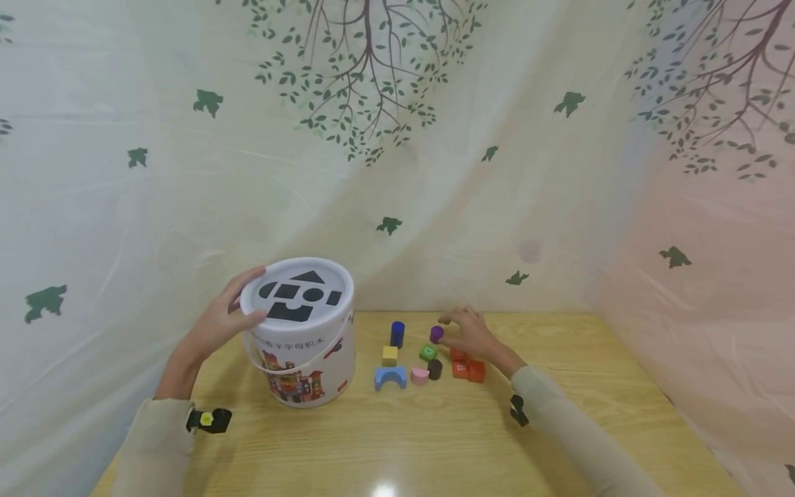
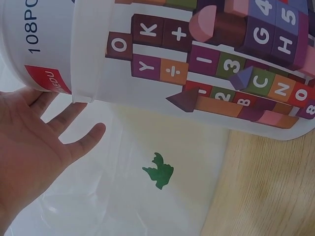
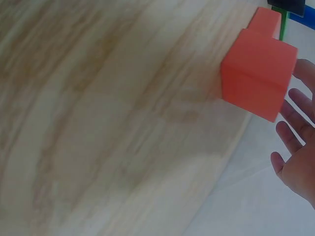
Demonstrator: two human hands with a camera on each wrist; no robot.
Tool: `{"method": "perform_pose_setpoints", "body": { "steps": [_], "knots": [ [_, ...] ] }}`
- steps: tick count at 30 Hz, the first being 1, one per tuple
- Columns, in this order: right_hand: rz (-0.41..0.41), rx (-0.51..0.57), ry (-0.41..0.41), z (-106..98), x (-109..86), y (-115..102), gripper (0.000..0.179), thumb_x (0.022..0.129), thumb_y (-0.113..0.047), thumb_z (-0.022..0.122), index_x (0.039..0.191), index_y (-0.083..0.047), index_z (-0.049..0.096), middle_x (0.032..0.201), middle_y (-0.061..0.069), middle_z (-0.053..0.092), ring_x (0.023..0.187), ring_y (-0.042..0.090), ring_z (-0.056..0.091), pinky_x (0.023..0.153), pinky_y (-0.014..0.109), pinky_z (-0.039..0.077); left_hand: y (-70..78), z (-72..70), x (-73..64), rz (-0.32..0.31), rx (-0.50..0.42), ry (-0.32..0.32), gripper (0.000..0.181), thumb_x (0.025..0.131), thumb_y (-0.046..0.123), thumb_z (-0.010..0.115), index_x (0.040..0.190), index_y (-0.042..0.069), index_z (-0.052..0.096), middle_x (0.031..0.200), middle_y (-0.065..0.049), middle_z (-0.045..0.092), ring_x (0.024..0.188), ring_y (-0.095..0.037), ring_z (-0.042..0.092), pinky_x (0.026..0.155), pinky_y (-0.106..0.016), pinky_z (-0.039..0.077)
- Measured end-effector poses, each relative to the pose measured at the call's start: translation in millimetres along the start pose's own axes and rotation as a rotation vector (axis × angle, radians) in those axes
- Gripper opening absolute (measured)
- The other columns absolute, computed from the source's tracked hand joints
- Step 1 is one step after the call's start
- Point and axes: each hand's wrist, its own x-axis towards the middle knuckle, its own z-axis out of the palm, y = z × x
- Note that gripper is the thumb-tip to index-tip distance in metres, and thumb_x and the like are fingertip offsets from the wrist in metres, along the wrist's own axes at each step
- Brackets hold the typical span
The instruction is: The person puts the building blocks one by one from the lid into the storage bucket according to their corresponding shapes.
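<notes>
My left hand [image 1: 219,319] rests against the upper left rim of a white bucket [image 1: 310,348], its thumb over the lid's edge. The lid [image 1: 297,324] has dark shaped holes. In the left wrist view, the left hand [image 2: 42,125] has spread fingers beside the bucket's rim. My right hand [image 1: 472,335] reaches over the blocks, thumb and index finger apart beside a purple cylinder [image 1: 437,334]. Under and before that hand are red blocks [image 1: 475,371] and a green block [image 1: 428,353]. The right wrist view shows the right hand [image 3: 301,157] past a red block [image 3: 258,73].
Left of the right hand stand a blue cylinder [image 1: 397,335], a yellow block [image 1: 389,356] and a light blue arch [image 1: 390,377]. A pink half-round block [image 1: 419,376] lies beside a dark brown cylinder [image 1: 435,369]. A printed curtain [image 1: 422,172] hangs behind the wooden table [image 1: 385,442].
</notes>
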Motion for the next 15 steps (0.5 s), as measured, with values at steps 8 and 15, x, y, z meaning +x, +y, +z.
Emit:
{"method": "perform_pose_setpoints", "body": {
  "steps": [8, 15],
  "knots": [
    [0.010, -0.021, -0.010, 2.2, 2.4, 4.8, 0.039, 0.086, -0.024, 0.082, 0.119, -0.006, 0.071, 0.118, 0.012, 0.070, 0.110, 0.028, 0.048, 0.091, 0.048, 0.033, 0.7, -0.4, -1.4, 0.018, -0.001, 0.012, 0.081, 0.090, 0.008, 0.070, 0.160, 0.008, 0.028, 0.164, -0.025, 0.024, 0.146, -0.051, 0.024, 0.110, -0.082, 0.024],
    [0.030, -0.073, -0.011, 5.7, 3.4, 6.5, 0.041, 0.085, -0.031, 0.083, 0.118, -0.011, 0.072, 0.120, 0.012, 0.067, 0.112, 0.028, 0.046, 0.093, 0.048, 0.031, -1.5, -0.2, 0.9, 0.011, 0.008, 0.006, 0.082, 0.091, 0.009, 0.070, 0.161, 0.010, 0.028, 0.164, -0.024, 0.026, 0.147, -0.050, 0.025, 0.109, -0.081, 0.025]
  ]
}}
